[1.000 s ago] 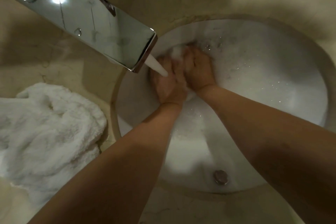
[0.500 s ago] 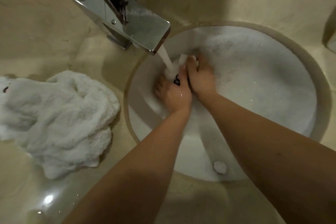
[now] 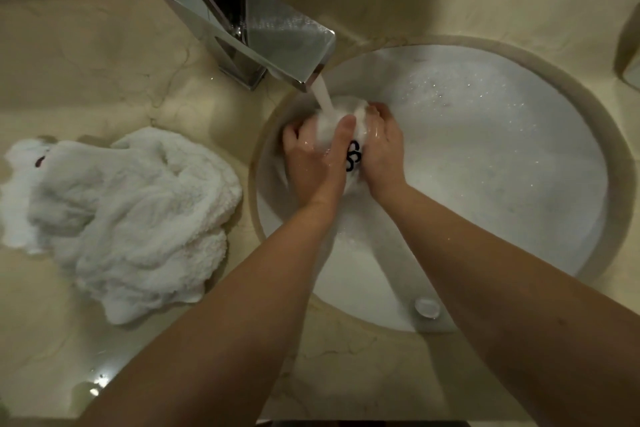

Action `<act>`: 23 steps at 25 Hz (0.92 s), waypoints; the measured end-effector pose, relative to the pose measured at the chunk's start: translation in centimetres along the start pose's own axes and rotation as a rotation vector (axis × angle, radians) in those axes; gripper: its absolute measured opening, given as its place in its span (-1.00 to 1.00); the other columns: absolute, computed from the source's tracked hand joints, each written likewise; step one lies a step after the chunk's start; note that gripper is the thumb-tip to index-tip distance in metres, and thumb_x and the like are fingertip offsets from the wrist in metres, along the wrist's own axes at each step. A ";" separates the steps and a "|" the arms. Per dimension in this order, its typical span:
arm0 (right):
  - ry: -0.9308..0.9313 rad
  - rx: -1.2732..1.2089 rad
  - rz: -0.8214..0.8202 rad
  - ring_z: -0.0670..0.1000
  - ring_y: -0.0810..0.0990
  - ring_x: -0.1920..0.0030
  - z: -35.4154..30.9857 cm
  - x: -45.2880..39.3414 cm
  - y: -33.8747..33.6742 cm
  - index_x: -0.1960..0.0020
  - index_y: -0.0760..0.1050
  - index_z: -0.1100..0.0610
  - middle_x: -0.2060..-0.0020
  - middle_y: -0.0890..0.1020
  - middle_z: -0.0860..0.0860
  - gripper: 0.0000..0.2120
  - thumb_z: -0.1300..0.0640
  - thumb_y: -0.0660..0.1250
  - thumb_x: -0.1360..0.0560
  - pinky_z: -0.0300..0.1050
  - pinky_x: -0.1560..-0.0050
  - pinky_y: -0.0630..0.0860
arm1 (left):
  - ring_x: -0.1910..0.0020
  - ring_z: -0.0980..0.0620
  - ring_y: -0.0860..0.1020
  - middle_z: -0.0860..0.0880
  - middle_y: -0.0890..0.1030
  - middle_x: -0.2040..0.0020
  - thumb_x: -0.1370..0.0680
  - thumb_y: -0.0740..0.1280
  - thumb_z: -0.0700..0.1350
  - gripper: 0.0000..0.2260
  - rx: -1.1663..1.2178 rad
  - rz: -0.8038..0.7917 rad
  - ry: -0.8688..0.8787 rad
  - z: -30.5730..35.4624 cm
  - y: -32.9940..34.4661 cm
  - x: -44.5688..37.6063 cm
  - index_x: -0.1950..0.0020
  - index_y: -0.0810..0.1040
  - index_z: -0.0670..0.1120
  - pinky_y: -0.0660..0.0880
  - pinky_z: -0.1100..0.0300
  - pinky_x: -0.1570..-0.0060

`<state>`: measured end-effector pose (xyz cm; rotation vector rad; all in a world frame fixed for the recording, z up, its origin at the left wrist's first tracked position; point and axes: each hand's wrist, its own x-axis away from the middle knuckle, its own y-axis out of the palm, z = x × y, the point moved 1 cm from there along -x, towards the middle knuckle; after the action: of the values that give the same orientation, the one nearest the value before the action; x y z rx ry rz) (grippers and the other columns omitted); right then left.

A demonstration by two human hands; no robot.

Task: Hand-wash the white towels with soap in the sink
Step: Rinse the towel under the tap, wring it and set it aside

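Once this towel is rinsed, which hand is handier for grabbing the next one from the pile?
Probably the left hand: the towel pile lies on the counter on its side of the sink. The right hand would have to cross over.

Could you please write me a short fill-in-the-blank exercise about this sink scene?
1. Water from the faucet is ____ onto the small towel.
2. The left hand and right hand hold that towel inside the ____.
3. The towel pile lies on the counter to the ____ of the basin.

Missing words: running; sink; left
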<state>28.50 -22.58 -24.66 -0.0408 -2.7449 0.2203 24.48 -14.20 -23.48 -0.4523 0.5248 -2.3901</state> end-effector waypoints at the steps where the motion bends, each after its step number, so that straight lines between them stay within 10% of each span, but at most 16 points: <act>1: 0.008 -0.014 -0.031 0.01 0.62 0.03 -0.2 -0.4 0.3 -0.01 0.54 0.08 0.07 0.66 0.05 -0.77 0.11 0.10 -0.63 -0.12 -0.02 0.52 | -0.04 0.14 0.56 0.03 0.61 -0.02 -0.51 0.43 0.17 -0.63 0.028 -0.006 -0.006 0.1 -0.2 -0.2 -0.10 0.63 -0.10 0.47 0.29 -0.13; 6: -0.209 0.326 -0.053 0.10 0.56 -0.04 -1.1 -1.0 1.0 -0.13 0.55 0.21 -0.03 0.62 0.16 -0.71 0.11 0.11 -0.64 -0.12 -0.03 0.45 | 0.26 0.19 0.55 0.13 0.56 0.31 -0.60 0.35 -0.03 -0.81 -0.021 -0.033 0.000 0.1 -0.9 -1.4 0.17 0.55 -0.08 0.39 0.44 0.24; 13: -0.094 0.111 -0.127 -0.08 0.64 0.07 0.0 -0.8 0.0 -0.03 0.54 0.08 0.12 0.65 -0.03 -0.79 -0.02 0.22 -0.58 -0.10 0.01 0.57 | 0.42 0.30 0.43 0.18 0.48 0.49 -0.59 0.33 -0.12 -0.71 0.056 -0.138 0.011 -0.3 -0.9 -0.9 0.33 0.46 0.07 0.29 0.41 0.34; 23: -0.304 0.329 -0.069 0.00 0.60 -0.03 -0.9 -0.6 0.6 -0.16 0.60 0.13 -0.06 0.65 0.06 -0.66 0.00 0.16 -0.57 -0.19 -0.03 0.49 | 0.00 0.14 0.62 0.07 0.66 0.07 -0.59 0.21 0.07 -0.75 0.294 -0.205 0.074 -0.8 1.1 -0.7 -0.07 0.64 0.05 0.50 0.27 -0.05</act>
<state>29.43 -21.94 -24.19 0.1906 -2.9617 0.7071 25.22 -14.32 -24.78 -0.2986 0.1578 -2.6340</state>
